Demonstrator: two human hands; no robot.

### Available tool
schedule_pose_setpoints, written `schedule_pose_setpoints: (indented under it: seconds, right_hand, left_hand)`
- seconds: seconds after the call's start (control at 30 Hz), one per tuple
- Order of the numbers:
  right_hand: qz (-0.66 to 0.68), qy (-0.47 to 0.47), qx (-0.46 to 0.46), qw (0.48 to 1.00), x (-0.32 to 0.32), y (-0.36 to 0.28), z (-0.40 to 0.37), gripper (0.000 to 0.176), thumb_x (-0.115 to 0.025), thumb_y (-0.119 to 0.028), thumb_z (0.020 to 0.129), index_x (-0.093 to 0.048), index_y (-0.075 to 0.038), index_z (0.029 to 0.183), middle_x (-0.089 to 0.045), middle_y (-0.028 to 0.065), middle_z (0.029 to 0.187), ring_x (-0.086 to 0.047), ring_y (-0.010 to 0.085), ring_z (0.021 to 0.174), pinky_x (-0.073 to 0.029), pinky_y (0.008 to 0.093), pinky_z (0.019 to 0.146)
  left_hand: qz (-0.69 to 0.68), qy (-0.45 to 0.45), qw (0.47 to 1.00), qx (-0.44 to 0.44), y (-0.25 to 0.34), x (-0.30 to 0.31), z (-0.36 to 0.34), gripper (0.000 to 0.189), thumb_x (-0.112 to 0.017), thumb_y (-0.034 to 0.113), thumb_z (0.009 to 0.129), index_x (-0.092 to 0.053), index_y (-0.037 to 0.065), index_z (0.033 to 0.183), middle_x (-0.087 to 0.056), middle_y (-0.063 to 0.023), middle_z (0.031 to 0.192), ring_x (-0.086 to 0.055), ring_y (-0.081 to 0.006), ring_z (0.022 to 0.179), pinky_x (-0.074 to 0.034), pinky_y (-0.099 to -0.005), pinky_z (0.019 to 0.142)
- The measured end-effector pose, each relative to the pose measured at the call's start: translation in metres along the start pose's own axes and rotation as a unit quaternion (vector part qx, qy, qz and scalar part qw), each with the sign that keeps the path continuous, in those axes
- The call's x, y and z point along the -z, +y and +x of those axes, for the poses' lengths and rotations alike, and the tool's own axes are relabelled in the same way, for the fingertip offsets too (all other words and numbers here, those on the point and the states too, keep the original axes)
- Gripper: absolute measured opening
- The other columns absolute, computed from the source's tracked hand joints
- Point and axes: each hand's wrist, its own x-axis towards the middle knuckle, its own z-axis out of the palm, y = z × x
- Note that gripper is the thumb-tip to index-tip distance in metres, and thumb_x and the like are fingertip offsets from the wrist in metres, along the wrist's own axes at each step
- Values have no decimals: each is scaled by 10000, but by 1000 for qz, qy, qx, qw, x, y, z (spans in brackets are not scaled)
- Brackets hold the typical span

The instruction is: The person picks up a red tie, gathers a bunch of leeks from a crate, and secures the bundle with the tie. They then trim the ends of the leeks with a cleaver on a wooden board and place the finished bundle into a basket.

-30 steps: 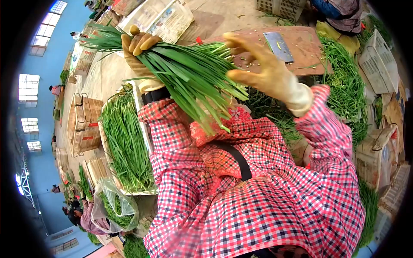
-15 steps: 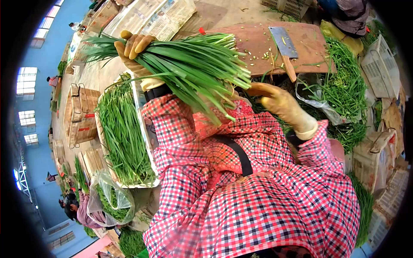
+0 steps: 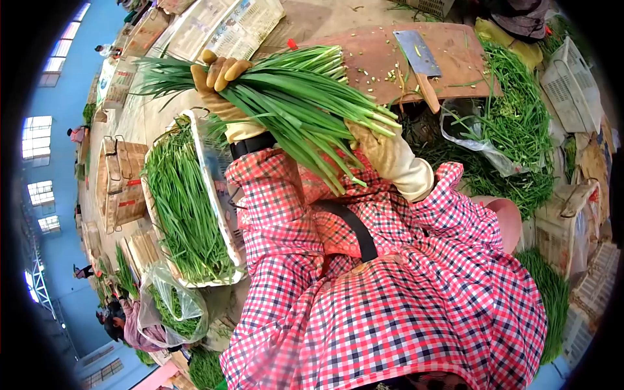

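A large bunch of long green stalks (image 3: 292, 97) lies across the middle, pale ends to the right. My left hand (image 3: 221, 81), in a stained yellowish glove, is wrapped round its leafy part. Under the pale ends is my right hand (image 3: 383, 153), also gloved, touching the stalks; its fingers are mostly hidden behind them. Beyond the bunch, a cleaver (image 3: 419, 58) with a wooden handle rests on a reddish-brown board (image 3: 370, 62) dotted with small cut pieces.
A white crate (image 3: 218, 195) of green stalks stands at left, near a clear plastic bag (image 3: 156, 305). Loose greens (image 3: 520, 117) are heaped right of the board, beside a pale crate (image 3: 572, 88). Other people are at the lower left (image 3: 133, 325) and top right (image 3: 523, 16).
My right hand has moved left from beside the bunch to beneath its pale ends. My left hand and the bunch have shifted slightly right.
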Motion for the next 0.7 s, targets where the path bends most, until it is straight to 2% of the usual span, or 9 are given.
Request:
schedule_pose_setpoints:
  seconds: [0.13,0.2,0.3,0.4,0.47,0.53,0.6,0.63,0.7]
  right_hand:
    - [229,-71,-218,946,23,-4,2,267,-563,-189,893,-625,-140,1148,-657,44,887,-644,230,760,-508,353,635]
    - [-11,-25,-84,996,42,2,0,70,-571,-180,884,-598,-120,906,-590,52,764,-615,258,695,-486,354,577]
    - [-72,-32,-96,992,54,37,-36,51,-566,-171,905,-579,-122,904,-565,57,769,-608,265,692,-493,359,569]
    - [-265,-229,-91,932,69,60,-61,132,-555,-177,964,-612,-58,958,-628,52,864,-630,234,738,-516,328,659]
    - [126,-116,-308,936,78,39,-39,245,-598,-249,960,-636,-37,1078,-672,74,987,-650,184,817,-513,289,730]
    - [286,-54,-282,914,79,1,8,334,-628,-296,945,-641,-41,1161,-683,98,1018,-648,151,856,-506,270,756]
    - [210,-52,-221,951,60,-3,29,311,-622,-301,952,-660,-34,1108,-695,107,901,-632,175,741,-500,289,692]
    - [177,-53,-189,965,43,4,31,327,-593,-312,971,-662,-23,1107,-692,103,884,-639,165,777,-498,286,710]
    - [221,-12,-275,936,28,-4,39,323,-539,-303,1006,-668,-13,1062,-652,69,774,-606,153,675,-484,286,626]
  left_hand:
    - [113,156,980,-45,45,50,-4,142,-559,221,927,-607,93,961,-598,34,712,-600,-108,722,-413,-320,958]
    - [329,189,918,-114,53,52,-2,148,-524,195,926,-629,118,855,-620,24,730,-618,-115,771,-379,-317,1023]
    - [557,200,788,-172,61,45,-3,261,-467,153,935,-650,137,750,-649,11,748,-631,-110,819,-329,-306,1097]
    - [557,159,799,-161,88,56,-4,338,-394,178,974,-666,121,782,-670,1,783,-634,-106,849,-306,-296,1116]
    - [477,185,844,-160,75,47,4,321,-408,193,980,-663,104,807,-649,9,761,-619,-99,820,-326,-289,1061]
    - [281,196,926,-159,43,21,7,262,-458,201,976,-655,77,855,-607,27,711,-590,-90,744,-363,-278,953]
    - [-2,151,983,-100,12,-10,11,223,-599,241,963,-627,23,925,-516,53,602,-514,-92,550,-472,-278,632]
    - [13,66,998,-2,35,18,10,182,-563,215,955,-650,57,929,-584,29,666,-596,-113,750,-472,-313,861]
    - [51,146,987,-48,13,7,12,200,-591,234,958,-619,46,899,-515,52,614,-535,-98,609,-477,-292,691]
